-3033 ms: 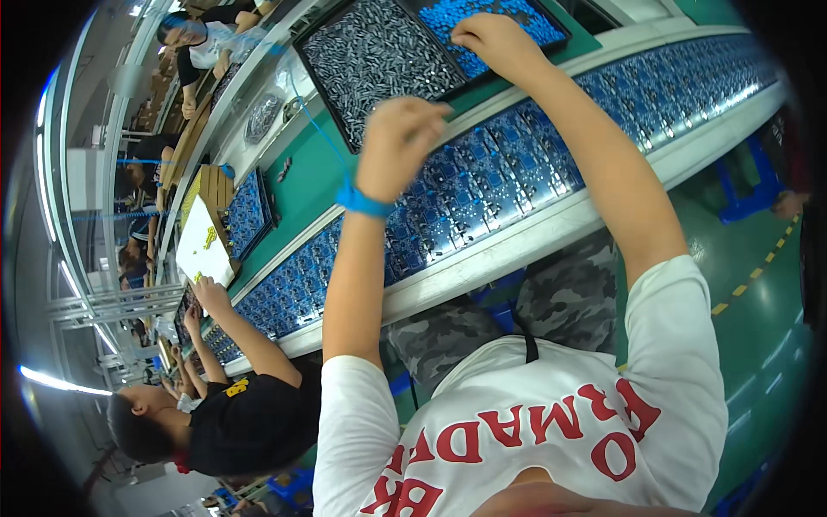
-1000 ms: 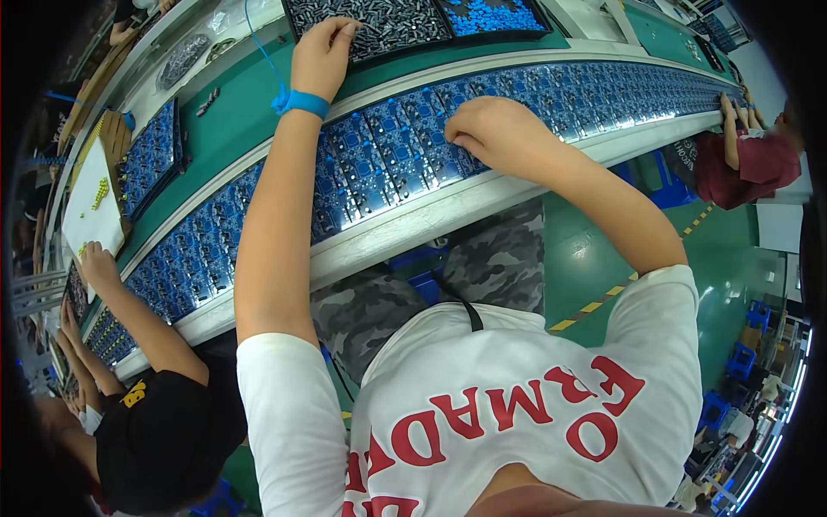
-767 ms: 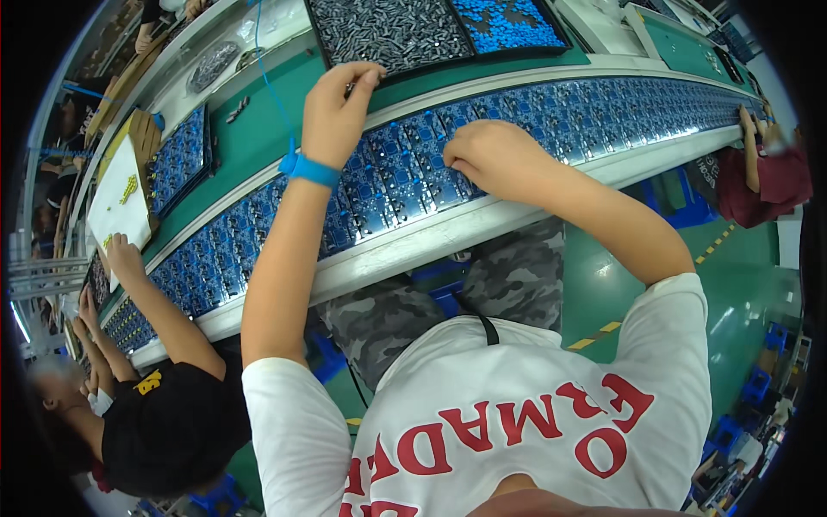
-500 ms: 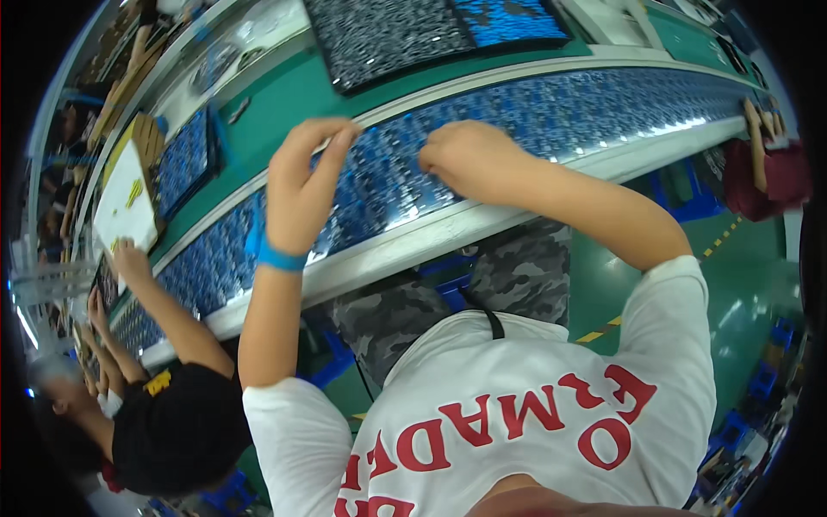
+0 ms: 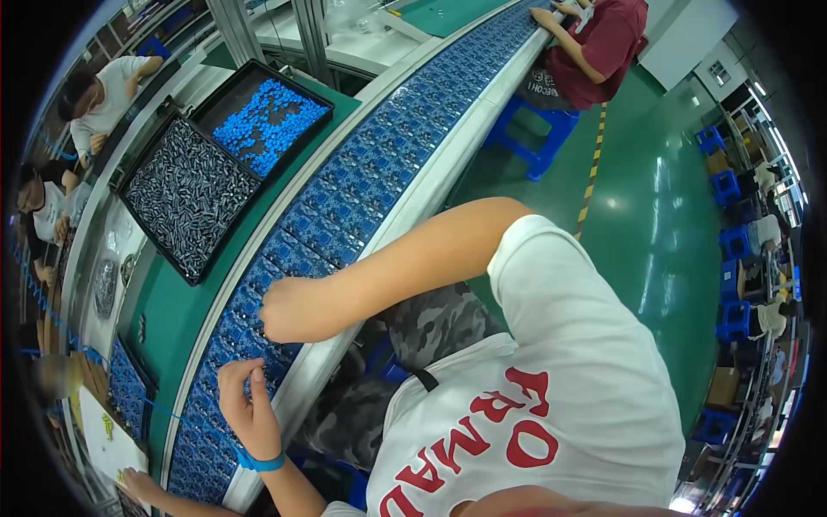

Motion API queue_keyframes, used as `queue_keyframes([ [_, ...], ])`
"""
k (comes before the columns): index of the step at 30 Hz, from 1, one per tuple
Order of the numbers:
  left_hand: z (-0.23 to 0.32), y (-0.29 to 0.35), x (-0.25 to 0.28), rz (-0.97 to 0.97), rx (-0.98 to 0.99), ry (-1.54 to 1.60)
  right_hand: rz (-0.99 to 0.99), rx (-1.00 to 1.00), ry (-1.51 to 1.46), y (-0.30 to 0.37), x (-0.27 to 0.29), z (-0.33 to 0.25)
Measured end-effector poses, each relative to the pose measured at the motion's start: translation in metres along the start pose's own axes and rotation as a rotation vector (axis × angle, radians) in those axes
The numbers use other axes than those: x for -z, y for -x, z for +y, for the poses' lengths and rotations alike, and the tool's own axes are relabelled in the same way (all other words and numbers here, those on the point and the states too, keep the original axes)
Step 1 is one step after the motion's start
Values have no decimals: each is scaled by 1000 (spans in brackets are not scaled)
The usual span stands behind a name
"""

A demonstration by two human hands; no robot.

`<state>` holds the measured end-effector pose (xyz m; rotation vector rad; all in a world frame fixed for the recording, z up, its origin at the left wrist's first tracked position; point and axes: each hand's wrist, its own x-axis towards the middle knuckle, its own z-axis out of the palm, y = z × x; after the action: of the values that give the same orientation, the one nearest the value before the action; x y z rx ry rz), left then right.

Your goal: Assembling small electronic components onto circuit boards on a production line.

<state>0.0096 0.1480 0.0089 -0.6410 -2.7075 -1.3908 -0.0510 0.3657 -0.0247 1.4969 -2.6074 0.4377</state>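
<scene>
My right hand (image 5: 298,310) is closed with its fingers curled down over the blue circuit boards (image 5: 345,172) that cover a long line. Its fingertips are hidden, so whatever they hold cannot be made out. Just nearer, my left hand (image 5: 248,409) hovers at the boards with thumb and fingers drawn together in a pinch; anything between them is too small to tell. A blue wrist strap (image 5: 258,461) with a thin cord circles my left wrist. Beyond the line, a black tray (image 5: 196,280) holds small dark cylindrical parts (image 5: 185,189) and small blue parts (image 5: 267,125).
A raised pale rail (image 5: 413,211) edges the line on my side. More boards are stacked (image 5: 127,388) at the left, by a white sheet (image 5: 108,439) bearing yellow pieces. A co-worker's hand (image 5: 142,484) is there. Another person in red (image 5: 603,52) sits farther along by a blue stool (image 5: 534,129).
The view has swung, so the line now runs steeply up to the right and the tray shows at the left. My hands are closer together over the boards.
</scene>
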Motion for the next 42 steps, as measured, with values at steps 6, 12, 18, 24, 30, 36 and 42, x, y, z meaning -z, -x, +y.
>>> queue_keyframes([
  [6, -18, 18, 18, 59, -23, -59, 44, -60, -187, 7, 42, -31],
  [12, -33, 11, 5, 123, 5, 22, 599, 229, -420, 38, 133, -99],
  [18, -27, 21, 2, 151, 122, 19, 622, 464, -772, 20, 95, -101],
  [24, -30, 16, -5, 173, 166, 81, 619, 546, -867, 20, 90, -109],
  [30, -28, 20, 0, 210, 361, 214, 549, 372, -816, 49, 93, -97],
  [36, -27, 15, -5, 217, 369, 244, 410, 77, -585, 76, 114, -73],
  [42, -19, 13, -16, 154, 234, 129, 500, -343, -407, 40, 115, 0],
])
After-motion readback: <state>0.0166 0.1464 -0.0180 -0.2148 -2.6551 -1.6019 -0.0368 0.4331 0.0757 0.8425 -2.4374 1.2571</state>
